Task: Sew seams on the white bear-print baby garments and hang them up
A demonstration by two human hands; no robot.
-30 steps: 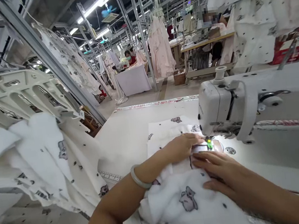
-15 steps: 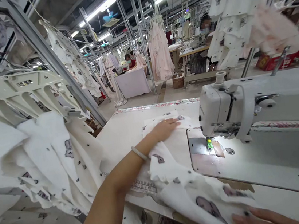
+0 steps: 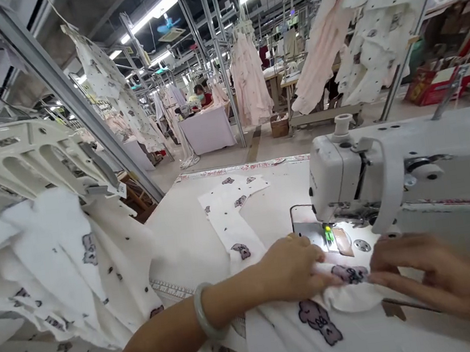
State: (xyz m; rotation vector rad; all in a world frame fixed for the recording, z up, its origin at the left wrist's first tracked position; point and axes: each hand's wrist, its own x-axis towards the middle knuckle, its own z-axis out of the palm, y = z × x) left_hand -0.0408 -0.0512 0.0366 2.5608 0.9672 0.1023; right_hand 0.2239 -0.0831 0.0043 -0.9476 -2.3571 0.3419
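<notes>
White fabric printed with purple-grey bears (image 3: 319,326) lies along the sewing table and hangs over its near edge. My left hand (image 3: 294,266), a pale bangle on its wrist, has its fingers closed on the raised edge of this fabric, just in front of the needle plate. My right hand (image 3: 429,271), a little blurred, pinches the same edge farther right. A short stretch of cloth with a bear on it spans the gap between them. The sewing machine (image 3: 334,177) stands behind, with a bright green piece (image 3: 328,236) at its needle, lit by a lamp.
At the left, bear-print pieces (image 3: 70,238) hang from a white plastic rack (image 3: 10,148) beside a metal post. A printed ruler strip (image 3: 169,288) runs along the table's near side. Beyond are hanging pink garments (image 3: 248,79), a red box (image 3: 430,81) and a co-worker (image 3: 202,96) at another machine.
My left hand has come back from the far end of the fabric to its near edge. My right hand has risen from the bottom, and both now hold the edge up near the needle.
</notes>
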